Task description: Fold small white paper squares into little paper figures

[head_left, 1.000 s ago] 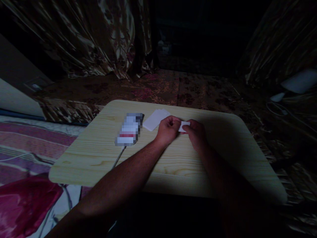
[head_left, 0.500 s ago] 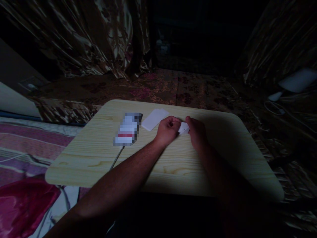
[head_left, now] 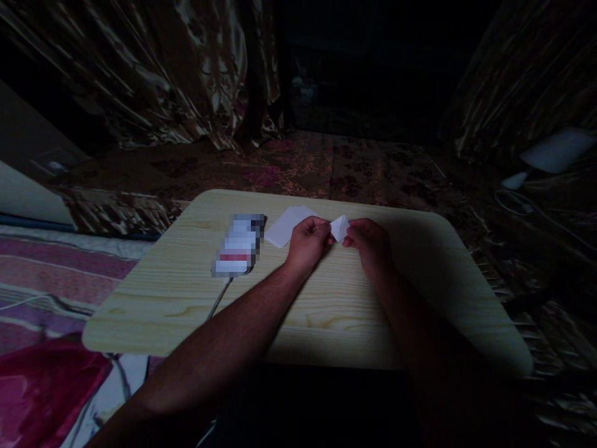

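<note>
A small folded white paper piece [head_left: 339, 228] is pinched between both hands just above the pale wooden table [head_left: 326, 305]. My left hand [head_left: 308, 244] grips its left side with curled fingers. My right hand [head_left: 370, 244] grips its right side, also with fingers closed. Just behind my left hand a small stack of white paper sheets [head_left: 285, 226] lies flat on the table.
A blurred-out phone-like object [head_left: 237, 246] lies left of the papers, with a cable [head_left: 219, 300] running off the table's near edge. Patterned curtains and dark cloth surround the table. Red and pink bedding [head_left: 46, 348] lies at the left. The room is very dim.
Both hands have lifted the small paper off the table a little. It now shows as a pointed, triangular shape between the fingertips instead of lying low between the hands.
</note>
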A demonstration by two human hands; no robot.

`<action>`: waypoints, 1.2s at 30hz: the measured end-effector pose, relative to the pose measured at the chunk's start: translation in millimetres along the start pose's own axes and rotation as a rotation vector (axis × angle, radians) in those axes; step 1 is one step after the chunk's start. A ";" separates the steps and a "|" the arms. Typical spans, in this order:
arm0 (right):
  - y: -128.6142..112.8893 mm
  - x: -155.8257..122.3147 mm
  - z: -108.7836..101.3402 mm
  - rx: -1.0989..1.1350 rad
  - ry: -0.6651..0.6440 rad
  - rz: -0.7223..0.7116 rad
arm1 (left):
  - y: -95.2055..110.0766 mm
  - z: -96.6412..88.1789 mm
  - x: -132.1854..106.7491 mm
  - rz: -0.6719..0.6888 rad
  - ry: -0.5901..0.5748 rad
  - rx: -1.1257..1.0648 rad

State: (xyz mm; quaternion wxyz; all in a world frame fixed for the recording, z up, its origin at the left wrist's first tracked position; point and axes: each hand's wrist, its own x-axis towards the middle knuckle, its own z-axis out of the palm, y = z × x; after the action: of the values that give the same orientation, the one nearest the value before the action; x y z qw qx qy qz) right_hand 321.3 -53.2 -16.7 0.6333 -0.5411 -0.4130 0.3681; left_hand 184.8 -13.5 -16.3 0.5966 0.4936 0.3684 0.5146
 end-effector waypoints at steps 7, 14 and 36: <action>-8.5 -1.6 -4.6 -0.206 -0.048 -0.014 | 2.3 -1.1 1.8 -0.035 -0.061 -0.057; -8.2 -3.0 -0.5 -0.198 -0.114 -0.009 | -6.9 -2.9 2.2 -0.051 -0.157 -0.017; 0.8 -0.2 -5.0 -0.158 -0.314 -0.152 | 1.7 -4.1 5.6 -0.108 -0.011 -0.152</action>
State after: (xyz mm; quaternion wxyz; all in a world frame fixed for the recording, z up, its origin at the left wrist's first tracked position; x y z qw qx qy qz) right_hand 325.8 -55.2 -17.9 0.5428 -0.4923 -0.5738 0.3657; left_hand 181.7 -7.3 -15.3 0.6611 0.4294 0.3510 0.5053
